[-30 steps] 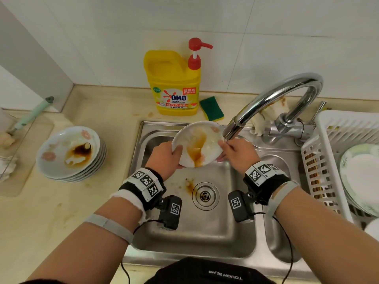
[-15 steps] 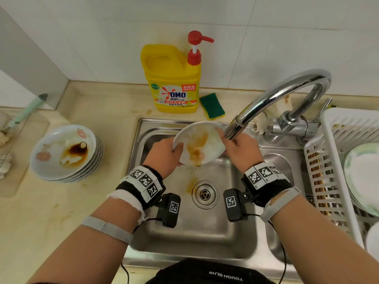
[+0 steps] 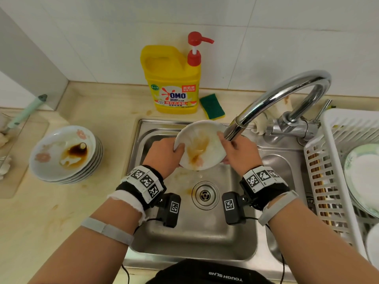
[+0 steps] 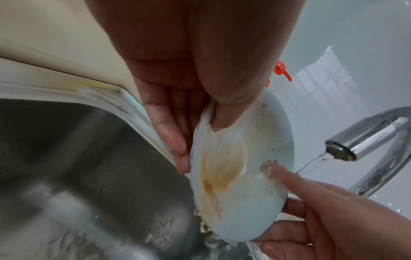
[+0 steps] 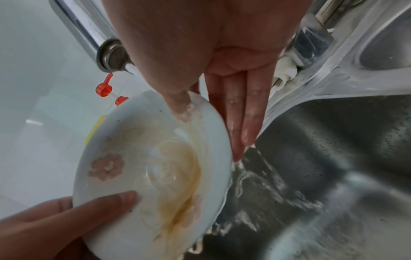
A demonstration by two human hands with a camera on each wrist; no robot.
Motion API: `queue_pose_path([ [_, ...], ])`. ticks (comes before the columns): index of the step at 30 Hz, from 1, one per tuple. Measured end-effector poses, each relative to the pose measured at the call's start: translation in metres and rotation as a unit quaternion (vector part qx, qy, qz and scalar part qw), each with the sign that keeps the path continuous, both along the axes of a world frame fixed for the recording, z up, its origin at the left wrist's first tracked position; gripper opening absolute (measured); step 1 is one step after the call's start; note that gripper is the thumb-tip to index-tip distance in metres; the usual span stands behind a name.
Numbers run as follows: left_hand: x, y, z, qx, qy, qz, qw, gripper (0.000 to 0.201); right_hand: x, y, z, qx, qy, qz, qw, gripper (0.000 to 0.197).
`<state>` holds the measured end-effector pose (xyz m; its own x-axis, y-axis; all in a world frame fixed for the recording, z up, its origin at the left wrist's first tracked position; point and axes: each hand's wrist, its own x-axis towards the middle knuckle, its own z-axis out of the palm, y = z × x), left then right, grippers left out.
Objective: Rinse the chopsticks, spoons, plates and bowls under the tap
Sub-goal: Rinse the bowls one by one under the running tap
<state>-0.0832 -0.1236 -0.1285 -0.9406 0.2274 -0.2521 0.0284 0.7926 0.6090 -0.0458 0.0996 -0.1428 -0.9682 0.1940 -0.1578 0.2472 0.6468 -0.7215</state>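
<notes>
Plate [image 3: 200,147]: white, brown-stained, held tilted over the sink [image 3: 143,140] beneath the tap [image 3: 266,103], water running off it. Left hand [image 3: 162,154] grips its left rim, thumb on the face; right hand [image 3: 240,154] grips the right rim likewise. Stack of dirty plates [image 3: 65,154] on the counter, left of the sink.

Head overhead — wrists close, sharing plate [image 3: 200,146]
</notes>
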Motion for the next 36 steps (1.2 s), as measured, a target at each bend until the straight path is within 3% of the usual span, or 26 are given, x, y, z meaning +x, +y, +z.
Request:
queue_pose_path([
  [3,-0.001,-0.001,-0.003,-0.01,0.005,-0.003,1.0,0.036,-0.002,0.0,-0.001,0.004,-0.008,-0.015,1.0,0.045],
  [9,0.006,-0.003,-0.005,0.042,-0.026,0.031,0.998,0.025,0.0,0.002,-0.009,0.008,0.0,0.01,1.0,0.031],
  [13,0.014,-0.003,-0.01,0.11,-0.073,0.076,0.988,0.015,0.002,0.001,-0.018,-0.073,-0.03,-0.005,0.997,0.036],
  [16,0.022,-0.001,-0.017,0.22,-0.166,0.134,0.952,0.026,0.005,-0.005,-0.016,-0.195,-0.061,-0.039,0.978,0.022],
  [19,0.034,0.008,-0.021,0.341,-0.273,0.166,0.884,0.044,0.008,-0.014,-0.016,-0.278,-0.067,-0.053,0.957,0.027],
  [24,0.043,0.02,-0.025,0.432,-0.291,0.182,0.834,0.037,0.013,-0.025,-0.018,-0.37,-0.086,-0.043,0.924,0.036],
  [28,0.042,0.022,-0.028,0.46,-0.274,0.182,0.825,0.034,0.013,-0.026,-0.02,-0.386,-0.116,-0.052,0.914,0.029],
  [32,0.043,0.024,-0.026,0.493,-0.279,0.174,0.806,0.034,0.013,-0.025,-0.022,-0.351,-0.116,-0.038,0.928,0.021],
  [36,0.043,0.024,-0.023,0.489,-0.27,0.156,0.815,0.037,0.014,-0.023,-0.023,-0.34,-0.108,-0.042,0.933,0.017],
])
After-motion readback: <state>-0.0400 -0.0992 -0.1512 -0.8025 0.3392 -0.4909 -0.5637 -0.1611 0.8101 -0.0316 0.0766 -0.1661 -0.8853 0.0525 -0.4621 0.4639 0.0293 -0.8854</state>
